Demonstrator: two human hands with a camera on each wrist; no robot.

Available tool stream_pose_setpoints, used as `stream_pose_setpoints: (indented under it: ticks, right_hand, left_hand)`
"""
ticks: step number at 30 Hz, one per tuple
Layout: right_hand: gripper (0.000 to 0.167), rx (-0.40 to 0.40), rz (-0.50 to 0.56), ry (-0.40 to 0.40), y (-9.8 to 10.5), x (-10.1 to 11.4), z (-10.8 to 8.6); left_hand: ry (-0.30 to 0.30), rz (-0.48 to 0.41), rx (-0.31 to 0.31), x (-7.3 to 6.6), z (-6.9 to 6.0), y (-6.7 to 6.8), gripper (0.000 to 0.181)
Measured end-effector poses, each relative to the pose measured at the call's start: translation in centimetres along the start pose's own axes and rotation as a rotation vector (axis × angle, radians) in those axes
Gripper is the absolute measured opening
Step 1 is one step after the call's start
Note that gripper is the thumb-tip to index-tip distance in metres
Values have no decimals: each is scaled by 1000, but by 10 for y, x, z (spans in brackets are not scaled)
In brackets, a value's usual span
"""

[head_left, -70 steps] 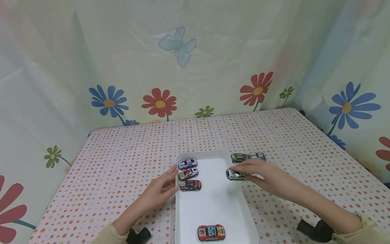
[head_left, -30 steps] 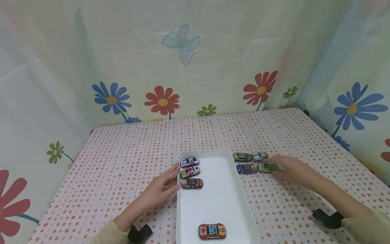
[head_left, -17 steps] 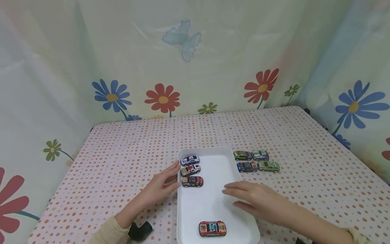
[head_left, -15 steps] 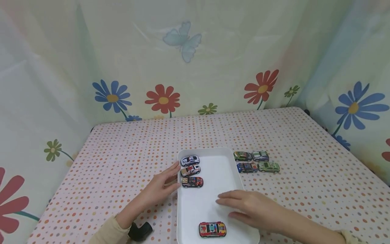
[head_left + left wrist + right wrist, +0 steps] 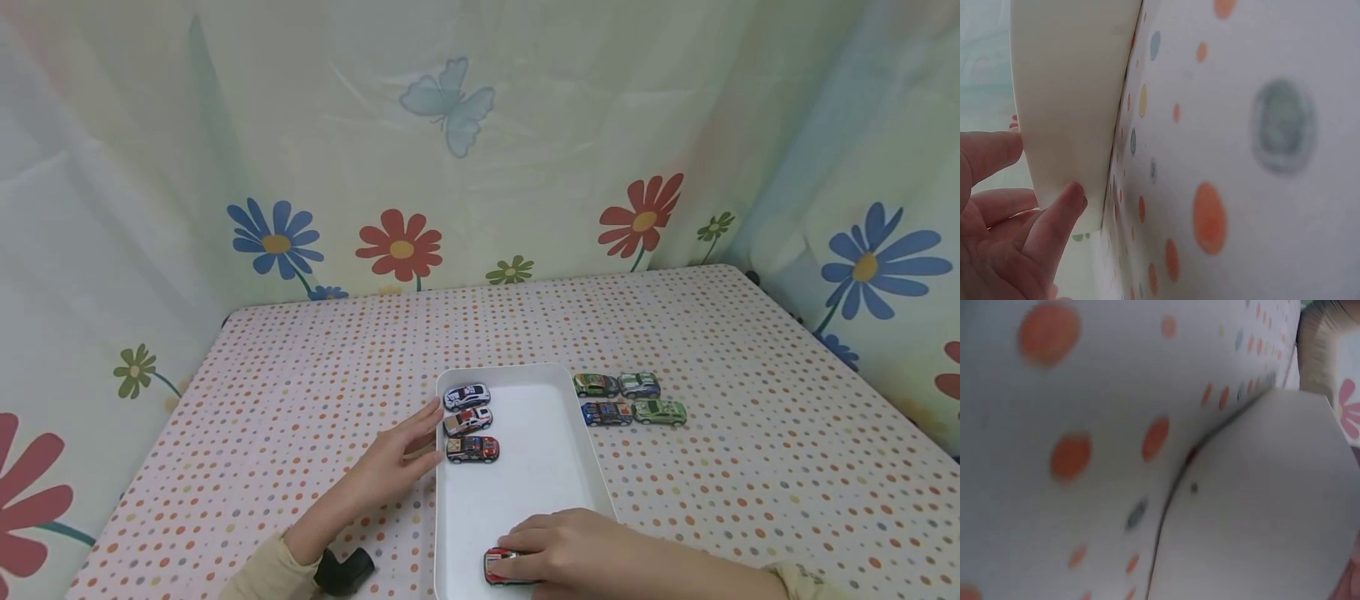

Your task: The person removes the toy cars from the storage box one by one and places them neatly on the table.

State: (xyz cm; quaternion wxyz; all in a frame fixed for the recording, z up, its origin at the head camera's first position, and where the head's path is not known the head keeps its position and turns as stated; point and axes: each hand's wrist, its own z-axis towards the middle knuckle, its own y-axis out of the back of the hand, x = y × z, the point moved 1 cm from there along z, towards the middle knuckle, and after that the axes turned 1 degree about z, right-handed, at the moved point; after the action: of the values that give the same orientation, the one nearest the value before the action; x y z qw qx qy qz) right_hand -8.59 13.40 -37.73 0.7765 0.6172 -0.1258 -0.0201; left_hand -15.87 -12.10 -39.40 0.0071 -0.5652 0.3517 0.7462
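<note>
The white tray (image 5: pixel 517 492) lies lengthwise on the dotted cloth. At its near end my right hand (image 5: pixel 573 550) holds the red and yellow toy car (image 5: pixel 493 566), covering most of it. My left hand (image 5: pixel 382 467) rests with extended fingers against the tray's left wall; the left wrist view shows the fingertips of this hand (image 5: pixel 1022 231) on the wall's outer side (image 5: pixel 1069 106). Inside the tray, along the left wall, stand a white and blue car (image 5: pixel 467 396), a white and red car (image 5: pixel 468 421) and a black and red car (image 5: pixel 472 450).
Right of the tray's far end, several cars stand in two rows on the cloth: a green and black one (image 5: pixel 596 385), a white and green one (image 5: pixel 639 384), a blue one (image 5: pixel 607 413) and a light green one (image 5: pixel 659 412). A flowered curtain (image 5: pixel 525 167) hangs behind the table.
My right hand released the light green car beside the blue one, moved back over the tray and took hold of the red and yellow car. My left hand has stayed at the tray wall.
</note>
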Motion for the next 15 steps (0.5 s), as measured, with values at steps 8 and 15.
stream_pose_setpoints:
  ticks: [8, 15]
  right_hand:
    - [32, -51, -10, -54, -8, 5, 5]
    - [32, -201, 26, -74, 2, 0, 1]
  left_hand:
    - [-2, 4, 3, -2, 1, 1, 55]
    - [15, -9, -2, -2, 0, 0, 55]
